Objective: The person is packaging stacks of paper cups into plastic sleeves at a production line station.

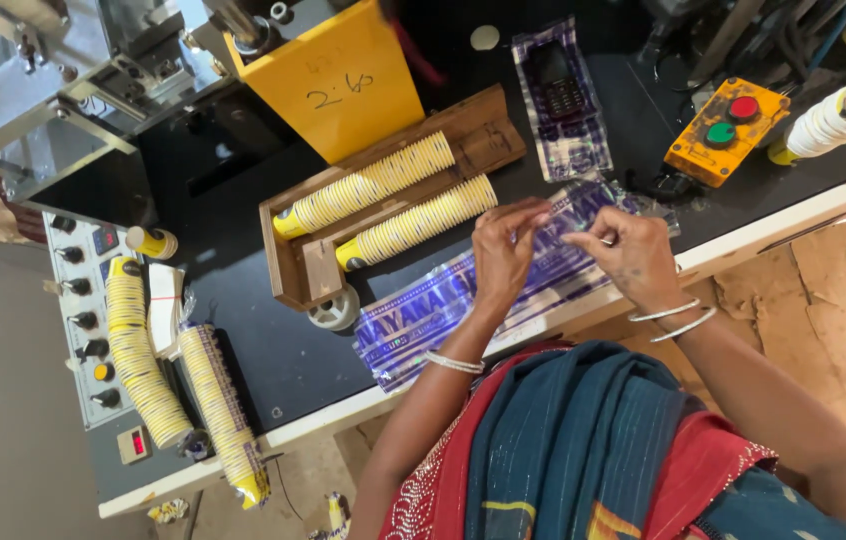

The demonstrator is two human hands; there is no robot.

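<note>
The left hand point(505, 250) and the right hand point(628, 250) meet over the near edge of the desk point(273, 360), both with fingers curled and tips pinched on the upper end of a long clear plastic sleeve point(443, 310) printed in purple and white. The sleeve lies flat on the desk under both hands and runs away from the left hand toward the person's own left side; nothing can be seen inside it, and it looks flat. Each hand grips only this film — the left at one side of the mouth, the right at the other.

Just beyond the left hand sits a shallow wooden tray point(478, 140), open at the top, holding two stacks of yellow-and-white paper cups point(413, 222) laid on their sides, one beside the other. A small white roller point(335, 310) rests against the tray's near corner. Beyond the right hand lies a second printed sleeve point(573, 140) with a dark phone point(555, 82) resting on it, and further out on that side an orange control box point(726, 133) with a red and a green button — past it, another cup stack point(833, 120) on its side.

Well away from the left hand, more long cup stacks point(143, 370) lean over a grey control panel point(83, 300). A yellow chute point(343, 85) rises behind the tray.
</note>
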